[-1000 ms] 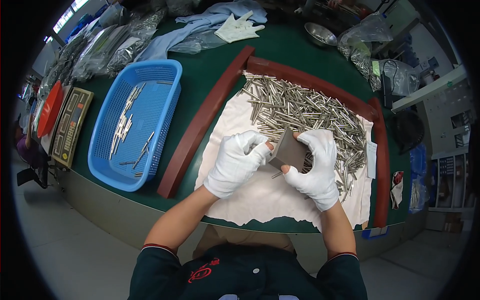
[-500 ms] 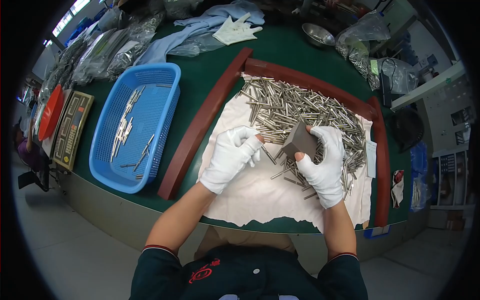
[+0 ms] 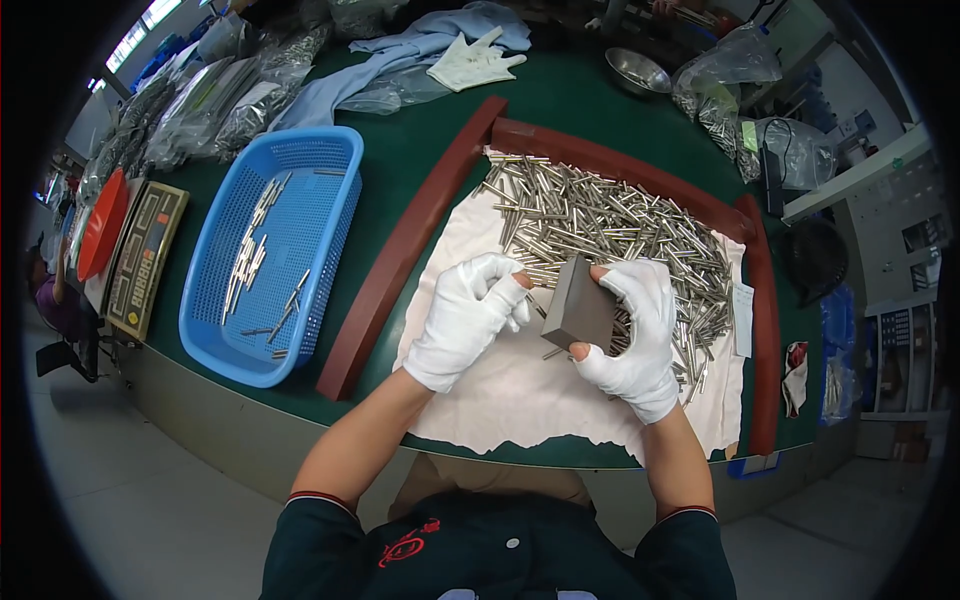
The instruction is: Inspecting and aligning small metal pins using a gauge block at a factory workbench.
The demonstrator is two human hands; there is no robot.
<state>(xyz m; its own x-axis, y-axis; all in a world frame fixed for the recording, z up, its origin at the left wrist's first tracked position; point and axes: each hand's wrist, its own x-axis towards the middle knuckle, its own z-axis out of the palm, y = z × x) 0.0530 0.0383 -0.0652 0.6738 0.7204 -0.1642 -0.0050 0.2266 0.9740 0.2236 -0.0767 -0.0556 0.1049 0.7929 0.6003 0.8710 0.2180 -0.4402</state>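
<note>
Both my hands wear white gloves over a white cloth on the green table. My right hand grips a dark grey block between thumb and fingers, holding it upright just above the cloth. My left hand is closed beside the block's left edge, its fingertips pinched near a thin metal pin; the pin itself is mostly hidden. A heap of shiny metal pins lies on the cloth just behind both hands.
A dark red wooden frame borders the cloth. A blue plastic basket with several pins sits to the left. Farther left lie a calculator-like device and a red dish. Bags, a spare glove and a metal bowl lie behind.
Both hands moved up toward the pin heap and back slightly. The block stays in my right hand; its tilt changed. My left hand closed beside it.
</note>
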